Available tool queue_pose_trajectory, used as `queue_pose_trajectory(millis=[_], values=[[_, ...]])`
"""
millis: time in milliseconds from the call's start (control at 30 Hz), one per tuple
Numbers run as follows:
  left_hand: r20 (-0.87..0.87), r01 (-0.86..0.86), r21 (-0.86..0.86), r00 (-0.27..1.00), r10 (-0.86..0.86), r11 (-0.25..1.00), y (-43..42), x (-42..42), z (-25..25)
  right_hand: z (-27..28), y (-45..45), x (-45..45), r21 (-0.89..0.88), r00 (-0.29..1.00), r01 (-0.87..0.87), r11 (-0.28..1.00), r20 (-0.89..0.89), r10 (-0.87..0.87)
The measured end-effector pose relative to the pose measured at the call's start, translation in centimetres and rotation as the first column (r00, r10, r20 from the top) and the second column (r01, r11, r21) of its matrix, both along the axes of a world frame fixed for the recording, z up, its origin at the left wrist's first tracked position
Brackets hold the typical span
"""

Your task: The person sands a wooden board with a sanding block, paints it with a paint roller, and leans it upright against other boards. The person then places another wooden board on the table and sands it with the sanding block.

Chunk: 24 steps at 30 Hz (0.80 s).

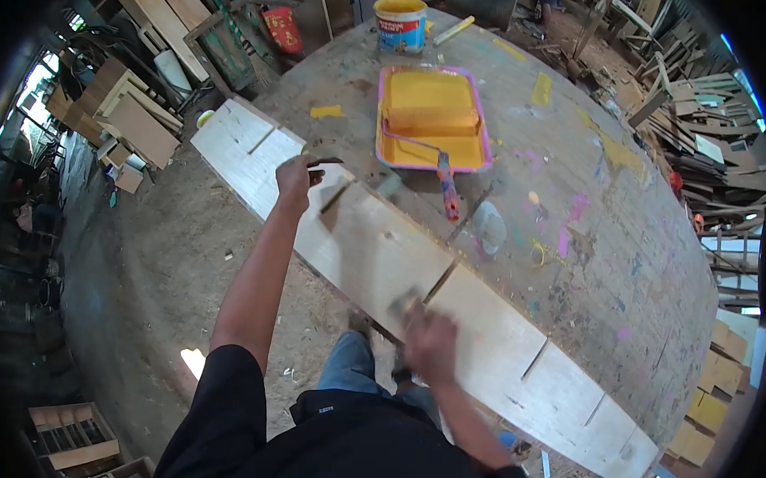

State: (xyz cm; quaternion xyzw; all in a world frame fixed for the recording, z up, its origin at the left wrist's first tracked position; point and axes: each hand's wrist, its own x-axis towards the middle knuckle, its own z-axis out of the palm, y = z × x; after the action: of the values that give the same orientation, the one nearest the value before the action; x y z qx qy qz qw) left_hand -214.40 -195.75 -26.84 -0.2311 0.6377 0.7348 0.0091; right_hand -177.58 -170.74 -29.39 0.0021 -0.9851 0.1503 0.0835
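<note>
A long pale wooden board (383, 230) with several slots cut across it lies diagonally, along the near edge of the round worktable (569, 273). My left hand (295, 182) is closed at the board's far edge, near its left part, with the fingers curled and partly hidden. Over the middle of the board, my right hand (432, 339) is blurred by motion and closed round a small greyish thing (406, 305). That thing touches or nearly touches the board, close to a slot; its kind is too smeared to tell.
On the table stand a paint tray (482, 158) of yellow paint, a paint roller (447, 186) resting in it, and a paint bucket (400, 36). A stick (454, 30) lies behind. Stacked wood (704, 133) fills the right side; boards (140, 130) lean at left.
</note>
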Motion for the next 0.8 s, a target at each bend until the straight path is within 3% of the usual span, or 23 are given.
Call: queue_pose_trajectory(millis=[33,100,133,200,267,300,333,367,400,433,467,533,567,600,633,667,733,767,800], values=[[-0.041,0.001,0.011,0.999,0.000,1.000,-0.3,-0.4,0.1,0.2,-0.6,2.0,-0.017,0.995,-0.097,0.995,0.010,0.097],[-0.053,0.037,-0.056,0.998,-0.040,0.998,-1.3,-2.2,0.3,0.0,3.6,1.1,0.066,0.999,-0.025,0.998,-0.030,0.027],[-0.074,0.072,-0.104,0.994,-0.079,0.992,-1.9,-3.4,-0.2,0.1,7.2,-0.1,0.081,0.988,0.148,0.986,-0.042,-0.145],[-0.091,0.104,-0.134,0.989,-0.117,0.986,-2.5,-6.4,-1.0,1.6,12.2,-2.1,0.037,0.833,0.549,0.835,0.057,-0.551],[-0.113,0.155,-0.142,0.979,-0.172,0.978,-2.4,-10.5,-2.8,0.3,10.5,-3.3,0.160,0.774,0.633,0.758,-0.147,-0.616],[-0.165,0.194,-0.256,0.956,-0.241,0.947,-2.7,-12.6,-5.1,0.2,9.2,-4.3,0.260,0.717,0.693,0.672,-0.345,-0.606],[-0.208,0.225,-0.371,0.925,-0.317,0.901,-3.1,-14.7,-7.3,-0.9,5.8,-5.4,-0.029,0.756,0.626,0.780,-0.223,-0.615],[-0.147,0.234,-0.678,0.885,-0.441,0.697,-4.0,-16.7,-10.3,-1.8,0.0,-6.9,0.057,0.802,0.597,0.800,-0.062,-0.594],[-0.120,0.274,-0.668,0.878,-0.463,0.692,-3.8,-16.4,-9.3,-2.1,-5.5,-9.5,0.083,0.868,0.495,0.865,-0.089,-0.488],[-0.056,0.296,-0.787,0.839,-0.541,0.541,-3.1,-14.9,-5.9,-2.4,-10.9,-12.0,0.113,0.920,0.386,0.916,-0.111,-0.375],[0.004,0.291,-0.881,0.793,-0.609,0.373,-2.9,-14.3,-3.9,-1.9,-11.3,-13.2,0.128,0.914,0.403,0.906,-0.098,-0.393],[-0.232,0.031,-0.953,0.562,-0.794,0.301,-5.4,-14.2,-5.8,-1.0,-11.5,-13.6,0.153,0.936,0.353,0.923,-0.059,-0.348],[-0.211,0.072,-0.957,0.494,-0.844,0.281,-6.9,-12.9,-5.6,-1.6,-7.9,-11.5,0.226,0.892,0.449,0.864,-0.155,-0.424],[-0.198,0.103,-0.959,0.424,-0.884,0.264,-8.1,-11.9,-4.7,-0.5,-4.3,-9.0,0.180,0.804,0.590,0.787,-0.045,-0.593],[-0.198,0.122,-0.955,0.412,-0.890,0.269,-8.8,-11.2,-3.7,0.1,-2.4,-7.0,0.121,0.576,0.815,0.567,-0.069,-0.814],[-0.161,0.106,-0.971,0.368,-0.916,0.214,-9.5,-10.3,-2.7,0.3,-1.5,-6.6,0.198,0.521,0.847,0.494,-0.122,-0.845],[-0.126,0.092,-0.982,0.321,-0.939,0.164,-9.7,-10.2,-2.7,0.1,-5.1,-11.9,0.204,0.578,0.803,0.560,-0.038,-0.815],[-0.118,0.099,-0.982,0.342,-0.932,0.160,-9.5,-10.3,-2.9,-0.3,-8.5,-16.1,-0.011,0.671,0.739,0.673,-0.077,-0.738],[-0.111,0.102,-0.982,0.358,-0.927,0.157,-9.3,-10.3,-2.9,-1.2,-10.7,-19.0,-0.004,0.721,0.685,0.728,-0.137,-0.679]])
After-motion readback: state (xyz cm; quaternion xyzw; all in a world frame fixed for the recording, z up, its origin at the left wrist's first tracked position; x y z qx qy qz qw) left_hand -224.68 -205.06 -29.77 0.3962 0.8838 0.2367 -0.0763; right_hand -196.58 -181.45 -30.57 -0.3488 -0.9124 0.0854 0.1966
